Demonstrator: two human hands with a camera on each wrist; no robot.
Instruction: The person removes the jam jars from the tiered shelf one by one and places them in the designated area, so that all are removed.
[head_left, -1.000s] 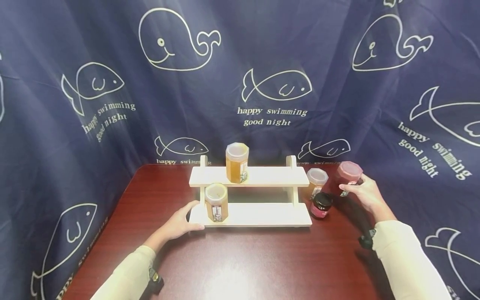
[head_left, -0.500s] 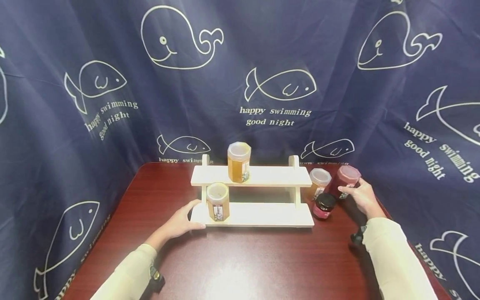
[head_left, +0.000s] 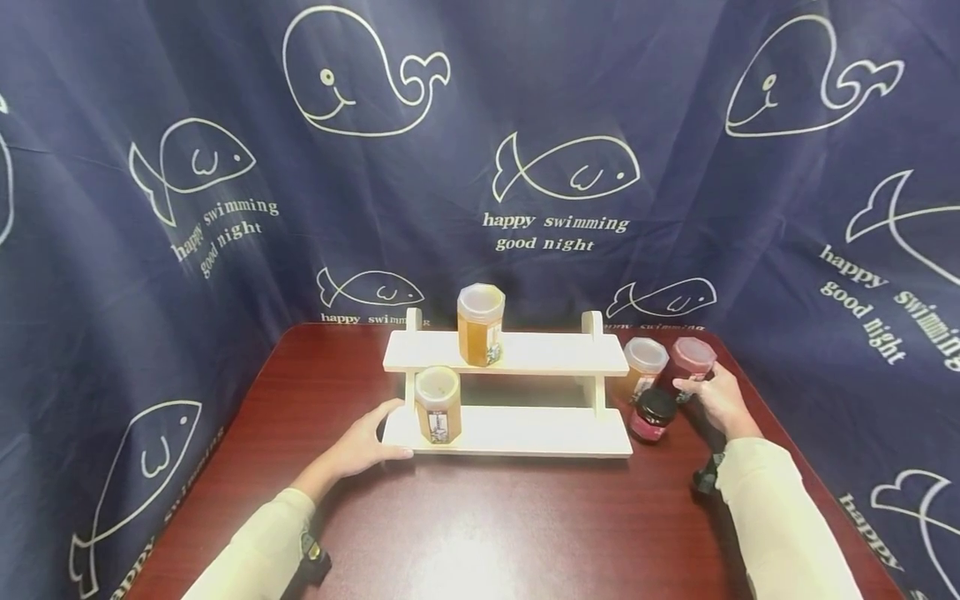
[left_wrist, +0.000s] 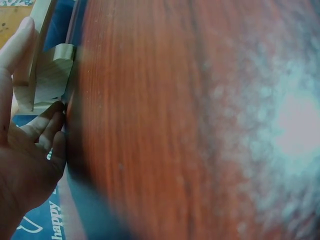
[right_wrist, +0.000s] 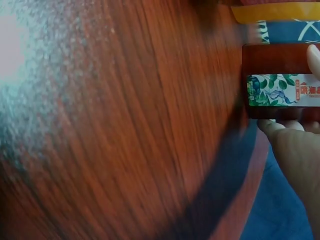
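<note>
A white two-tier display rack (head_left: 540, 429) stands on the table. My left hand (head_left: 360, 442) holds its lower left end, thumb along the front edge and fingers at the side panel (left_wrist: 54, 72). At the right, my right hand (head_left: 723, 404) grips a red jar (head_left: 692, 358) with a pale lid, thumb on one side and fingers on the other; a leafy label faces the right wrist view. Close left of it stand an amber jar (head_left: 647, 358) and a small black-lidded jar (head_left: 655, 410). One amber jar (head_left: 480, 332) sits on the upper tier, another yellowish jar (head_left: 438, 408) on the lower.
The dark red wooden table (head_left: 525, 525) shows a bright glare near its front. A navy curtain (head_left: 420, 200) with whale and fish drawings hangs close around the table's back and sides.
My right hand has brought the red jar down and left, close to the amber and black-lidded jars. The left hand keeps its place on the rack, and the head view shifts slightly.
</note>
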